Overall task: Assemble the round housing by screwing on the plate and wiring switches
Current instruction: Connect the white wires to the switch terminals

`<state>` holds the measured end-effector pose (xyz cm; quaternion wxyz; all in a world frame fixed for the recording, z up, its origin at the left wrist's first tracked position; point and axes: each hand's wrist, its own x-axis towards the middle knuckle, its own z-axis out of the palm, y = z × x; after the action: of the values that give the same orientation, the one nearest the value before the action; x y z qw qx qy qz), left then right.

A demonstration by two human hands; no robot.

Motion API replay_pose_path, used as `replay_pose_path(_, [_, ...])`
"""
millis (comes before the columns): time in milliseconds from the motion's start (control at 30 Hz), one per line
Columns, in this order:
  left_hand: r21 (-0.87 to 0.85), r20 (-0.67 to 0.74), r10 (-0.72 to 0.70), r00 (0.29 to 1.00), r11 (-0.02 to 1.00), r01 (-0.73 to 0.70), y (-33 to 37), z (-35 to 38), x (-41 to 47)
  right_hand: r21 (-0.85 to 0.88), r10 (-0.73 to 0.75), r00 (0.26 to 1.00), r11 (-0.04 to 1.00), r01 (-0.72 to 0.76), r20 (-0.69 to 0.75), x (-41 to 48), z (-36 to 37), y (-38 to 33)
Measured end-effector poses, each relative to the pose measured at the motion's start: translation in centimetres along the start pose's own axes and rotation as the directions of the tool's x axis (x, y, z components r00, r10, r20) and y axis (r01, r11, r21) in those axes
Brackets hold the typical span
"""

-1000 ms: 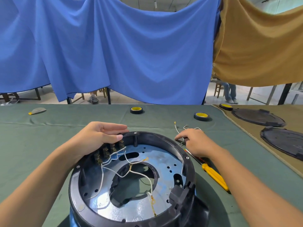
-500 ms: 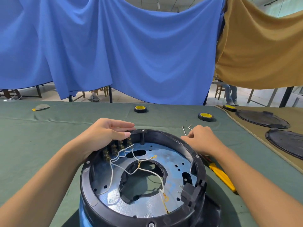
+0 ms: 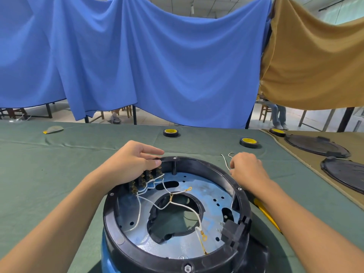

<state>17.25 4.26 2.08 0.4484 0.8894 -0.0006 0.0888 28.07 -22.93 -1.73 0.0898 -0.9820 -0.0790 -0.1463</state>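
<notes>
The round black housing (image 3: 234, 180) stands in front of me on a green cloth, with a blue metal plate (image 3: 206, 186) inside it. A row of switches (image 3: 145, 179) sits at the inner left rim, and white wires (image 3: 177, 203) with gold ring terminals run from them across the plate. My left hand (image 3: 132, 164) rests on the housing's upper left rim above the switches, its fingers fairly straight. My right hand (image 3: 248, 168), just outside the right rim, pinches a loose white wire (image 3: 225, 161) that sticks up from its curled fingers.
A yellow-handled screwdriver (image 3: 266, 213) lies on the cloth under my right forearm. Two tape rolls (image 3: 171, 133) (image 3: 249, 142) sit farther back, a third (image 3: 277, 132) on the tan cloth by two black round covers (image 3: 315, 145) (image 3: 346, 172). Blue and tan curtains hang behind.
My right hand has lifted off the cloth near the screwdriver, holding the loose white wire, and drawn toward the housing's right rim. The left hand keeps its place on the rim.
</notes>
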Motion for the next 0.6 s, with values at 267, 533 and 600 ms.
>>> replay_pose_path(267, [0.026,-0.025,-0.016,1.0,1.0,0.016,0.0,0.0,-0.7,-0.069,-0.041,0.999,0.997,0.044,0.036,-0.4,0.3,0.0])
replay_pose_path(533, [0.076,-0.159,0.023,0.987,0.997,-0.011,0.0,-0.1,-0.9,0.139,-0.089,0.992,0.985,0.101,-0.086,-0.4,-2.8,-1.4])
replay_pose_path(600, [0.197,-0.243,0.089,0.966,0.98,-0.041,0.5,-0.1,-0.7,0.369,-0.109,0.99,0.92,0.133,-0.085,-0.7,-5.1,-2.4])
